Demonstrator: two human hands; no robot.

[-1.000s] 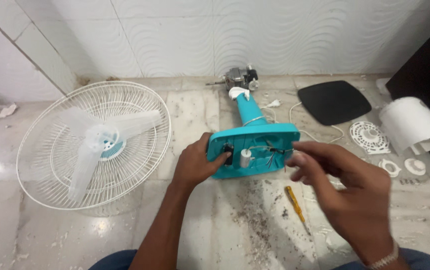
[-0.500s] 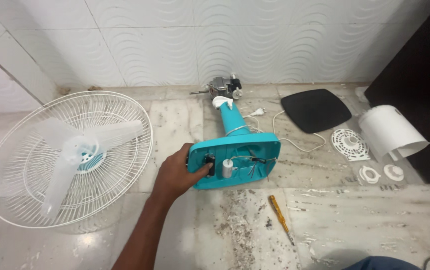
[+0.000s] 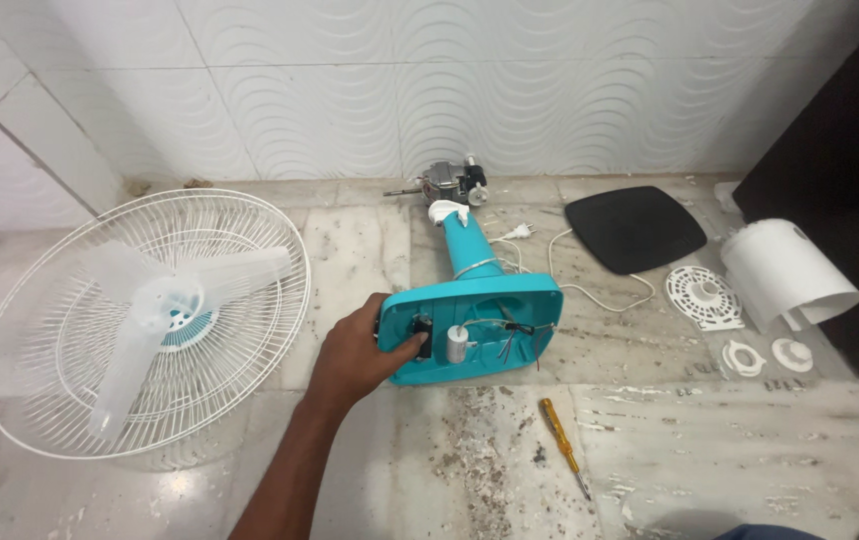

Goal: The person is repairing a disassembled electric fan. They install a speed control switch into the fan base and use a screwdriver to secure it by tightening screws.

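Marble floor [image 3: 370, 240] carries a table fan taken to pieces. Largest is the white wire guard [image 3: 145, 325] on the left, with the translucent blades [image 3: 165, 300] lying in it. Right of it, at the middle, lies the teal fan base [image 3: 475, 325], tipped on its side so that the open underside faces the camera, showing wires and a small white capacitor [image 3: 458, 343]; its neck runs back to the bare motor [image 3: 450, 183] near the wall. A black base cover [image 3: 635, 228], a white housing [image 3: 785, 270] and small white rings lie well apart on the right.

The left hand [image 3: 360, 352] is clamped on the base's left edge, thumb inside the cavity; the right hand is out of view, so the hands are apart. The step appears to be work on the wiring inside the base. Reaching the yellow screwdriver [image 3: 562, 446], just in front of the base, looks like what the next move needs, with the base held steady.
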